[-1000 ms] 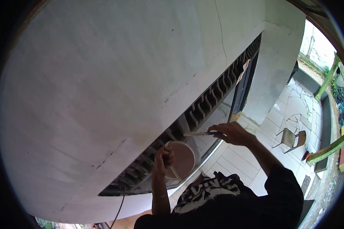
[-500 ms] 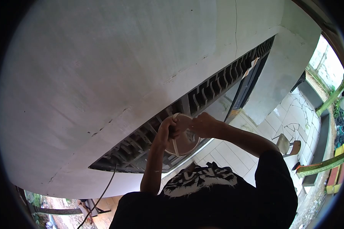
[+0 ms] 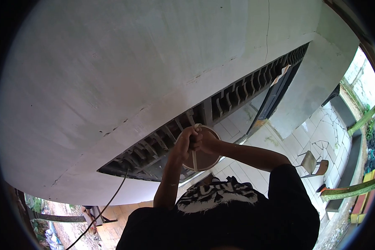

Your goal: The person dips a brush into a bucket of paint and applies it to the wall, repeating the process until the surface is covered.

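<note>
A round, brownish bucket-like vessel (image 3: 207, 161) with a pale rim hangs in front of my chest, seen from above. A pale strap-like handle (image 3: 194, 162) runs across it. My left hand (image 3: 185, 143) is closed around the upper part of this handle. Right against it, over the vessel, my right hand (image 3: 206, 142) is closed too, its fingers meeting the left ones. Whatever the right fingers hold is hidden. Both hands cover much of the vessel's upper left part.
A pale, cracked wall (image 3: 133, 83) rises ahead, with a dark slatted vent grille (image 3: 237, 93) along its edge. On the tiled floor far below stands a chair (image 3: 309, 162). A dark cable (image 3: 108, 204) hangs at left. Another person's legs (image 3: 88, 216) show at lower left.
My right hand has moved left, from over the vessel's right side to against my left hand. The left hand keeps its hold. The view has shifted slightly.
</note>
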The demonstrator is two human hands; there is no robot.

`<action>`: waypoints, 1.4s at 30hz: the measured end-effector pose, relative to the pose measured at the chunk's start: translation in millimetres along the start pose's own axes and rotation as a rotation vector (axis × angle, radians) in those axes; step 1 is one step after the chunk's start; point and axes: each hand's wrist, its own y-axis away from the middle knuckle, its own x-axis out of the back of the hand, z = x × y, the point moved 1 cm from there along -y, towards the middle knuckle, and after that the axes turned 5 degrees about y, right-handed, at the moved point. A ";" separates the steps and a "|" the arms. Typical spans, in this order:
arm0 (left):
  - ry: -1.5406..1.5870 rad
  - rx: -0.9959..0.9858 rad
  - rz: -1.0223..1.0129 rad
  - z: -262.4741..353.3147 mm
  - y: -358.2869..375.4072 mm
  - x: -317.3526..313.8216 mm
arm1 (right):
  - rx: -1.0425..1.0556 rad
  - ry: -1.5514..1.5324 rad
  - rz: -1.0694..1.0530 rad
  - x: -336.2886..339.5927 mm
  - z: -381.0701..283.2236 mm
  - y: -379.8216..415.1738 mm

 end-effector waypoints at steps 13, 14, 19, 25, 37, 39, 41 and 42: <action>-0.040 -0.021 0.145 -11.1 -2.9 18.4 | 0.008 0.844 0.154 65.0 -75.7 89.2; -0.026 -0.021 0.140 -14.8 -5.1 24.0 | 0.003 0.841 0.149 65.0 -74.7 103.7; -0.001 0.003 0.138 -38.3 -23.3 50.1 | -0.185 0.441 0.432 58.8 -80.9 153.2; -0.006 0.096 0.174 -57.5 -45.7 69.7 | -0.352 0.282 0.433 1.0 -28.0 179.8; 0.018 0.314 0.173 -91.7 -87.4 101.4 | -0.433 0.249 0.332 -28.4 12.4 206.5; 0.047 0.319 0.136 -92.7 -94.6 101.1 | -0.489 0.151 0.322 -27.5 13.1 209.2; -0.009 0.347 0.170 -90.6 -91.9 96.3 | -0.529 0.050 0.297 -24.2 15.0 208.8; -0.009 0.346 0.171 -92.1 -92.2 93.3 | -0.508 0.103 0.289 -21.7 18.2 209.3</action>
